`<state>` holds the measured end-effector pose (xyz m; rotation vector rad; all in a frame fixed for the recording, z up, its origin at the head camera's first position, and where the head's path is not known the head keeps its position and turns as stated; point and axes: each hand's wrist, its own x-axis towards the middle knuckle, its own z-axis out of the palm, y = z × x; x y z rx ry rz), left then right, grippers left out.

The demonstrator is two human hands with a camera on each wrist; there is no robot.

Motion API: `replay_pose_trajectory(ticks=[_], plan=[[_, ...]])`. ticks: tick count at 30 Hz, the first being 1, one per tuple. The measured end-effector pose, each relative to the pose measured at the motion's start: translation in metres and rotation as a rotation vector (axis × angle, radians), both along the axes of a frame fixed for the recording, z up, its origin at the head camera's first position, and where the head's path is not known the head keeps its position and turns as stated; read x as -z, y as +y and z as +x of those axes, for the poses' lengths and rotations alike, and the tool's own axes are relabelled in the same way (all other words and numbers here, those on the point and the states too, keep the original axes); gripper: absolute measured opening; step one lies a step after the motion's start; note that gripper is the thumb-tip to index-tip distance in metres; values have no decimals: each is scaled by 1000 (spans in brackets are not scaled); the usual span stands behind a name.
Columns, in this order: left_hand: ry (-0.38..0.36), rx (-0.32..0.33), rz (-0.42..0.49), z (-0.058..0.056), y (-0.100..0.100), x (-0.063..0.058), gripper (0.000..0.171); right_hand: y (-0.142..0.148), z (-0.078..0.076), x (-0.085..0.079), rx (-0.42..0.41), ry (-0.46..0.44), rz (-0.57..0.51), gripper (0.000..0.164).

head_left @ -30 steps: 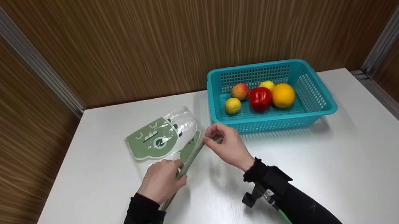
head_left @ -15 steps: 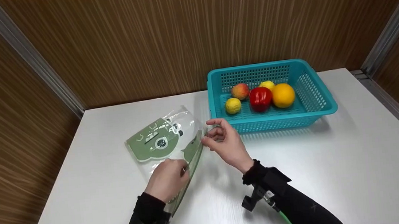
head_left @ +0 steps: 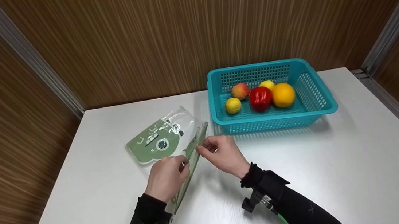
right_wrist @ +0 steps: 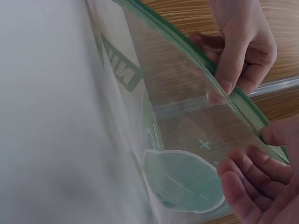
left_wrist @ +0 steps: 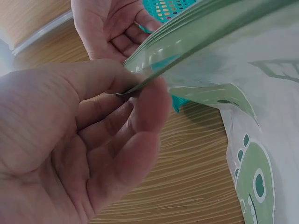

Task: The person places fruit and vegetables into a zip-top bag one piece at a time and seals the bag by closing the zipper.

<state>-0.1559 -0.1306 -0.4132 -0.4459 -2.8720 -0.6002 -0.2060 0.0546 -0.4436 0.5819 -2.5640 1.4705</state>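
Clear plastic printed in green: that's the bag (head_left: 154, 142), lying on the white table (head_left: 317, 159) to the left of the basket (head_left: 273, 117), its right edge raised between both hands. From where I stand it looks very light and limp, the sort of film that would crease, slide on a smooth top and cling to itself. The ridged green lip (right_wrist: 187, 45) seems the stiffest part, so I'd take hold there, thumb and forefinger, without tugging hard at the thin panel.

The left hand (head_left: 167, 177) has its thumb and forefinger clamped on that lip; the right hand (head_left: 223, 153) pinches it farther along, nearer the basket. Whether the seal is parted, I can't tell.

It's glossy, see-through in places, with a big green shape, a ringed mark like an eye, and small dark ovals.
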Motion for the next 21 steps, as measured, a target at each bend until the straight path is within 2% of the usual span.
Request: replay_pose_trajectory(ticks=[3,9,17,21], plan=[[74,-27,-12,0,-1,-1,5,1,0,1,1,8,25,25],[151,-92,5,-1,-9,-5,4,4,-2,1,6,-16,31,24],[279,-242,71,-1,-26,-17,5,5,-3,3,32,0,83,22],[362,-292,105,1,-32,-24,5,5,-4,6,23,11,113,21]])
